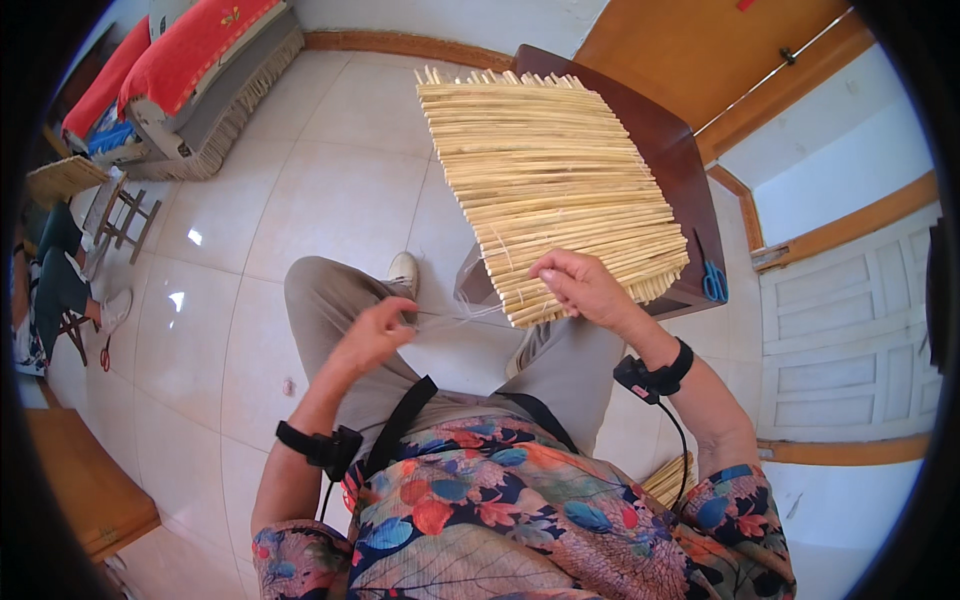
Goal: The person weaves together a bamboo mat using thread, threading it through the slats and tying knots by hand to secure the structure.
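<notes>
A mat of pale thin sticks (550, 170) lies on a dark wooden table (680, 150), overhanging its left side. Thin white thread (470, 312) runs from the mat's near corner toward my left hand (380, 325), whose curled fingers appear closed on it above my knees. My right hand (580, 285) is over the near edge of the mat, fingers bent in a pinch; what they hold is too small to make out. Blue scissors (712, 282) rest on the table to the right of the mat.
A covered sofa (200, 90) is at the back left. A seated person's leg and shoe (114, 310) show at the left, near red scissors (106, 355). A wooden piece of furniture (85, 480) is lower left, a white door (840, 340) right, a bundle of sticks (665, 482) behind my right arm.
</notes>
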A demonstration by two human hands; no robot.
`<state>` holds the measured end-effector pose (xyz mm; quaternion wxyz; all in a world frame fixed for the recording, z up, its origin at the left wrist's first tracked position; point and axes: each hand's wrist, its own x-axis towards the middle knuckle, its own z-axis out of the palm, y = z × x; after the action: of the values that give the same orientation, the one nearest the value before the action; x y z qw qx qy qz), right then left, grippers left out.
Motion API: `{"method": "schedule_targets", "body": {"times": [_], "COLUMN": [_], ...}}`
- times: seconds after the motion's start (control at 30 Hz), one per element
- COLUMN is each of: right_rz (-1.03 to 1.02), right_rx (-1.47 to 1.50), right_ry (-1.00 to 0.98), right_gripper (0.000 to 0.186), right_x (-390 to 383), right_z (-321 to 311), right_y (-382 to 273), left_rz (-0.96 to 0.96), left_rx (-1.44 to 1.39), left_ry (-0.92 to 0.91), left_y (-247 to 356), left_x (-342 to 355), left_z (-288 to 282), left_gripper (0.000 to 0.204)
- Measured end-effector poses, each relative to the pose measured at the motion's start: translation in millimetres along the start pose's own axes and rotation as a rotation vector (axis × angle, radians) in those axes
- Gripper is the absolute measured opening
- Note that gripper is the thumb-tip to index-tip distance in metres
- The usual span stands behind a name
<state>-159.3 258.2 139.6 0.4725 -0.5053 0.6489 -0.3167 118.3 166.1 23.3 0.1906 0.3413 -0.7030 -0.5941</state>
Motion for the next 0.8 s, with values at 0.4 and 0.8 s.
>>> {"method": "schedule_targets", "body": {"times": [0.4, 0.8], "right_rz": [-0.038, -0.696], "right_rx": [0.102, 0.399], "right_ry": [0.051, 0.776], "right_gripper": [0.020, 0.027], "right_x": [-8.8, -85.2], "right_z": [13.1, -179.3], "right_y": [10.9, -153.5], "left_rz": [-0.321, -0.398], "left_rx": [-0.655, -0.738], "left_ry": [-0.312, -0.308], "left_y": [48.3, 40.8], "left_x": [62.6, 63.7], "left_z": [102.1, 106.1], "left_gripper": [0.040, 0.038]}}
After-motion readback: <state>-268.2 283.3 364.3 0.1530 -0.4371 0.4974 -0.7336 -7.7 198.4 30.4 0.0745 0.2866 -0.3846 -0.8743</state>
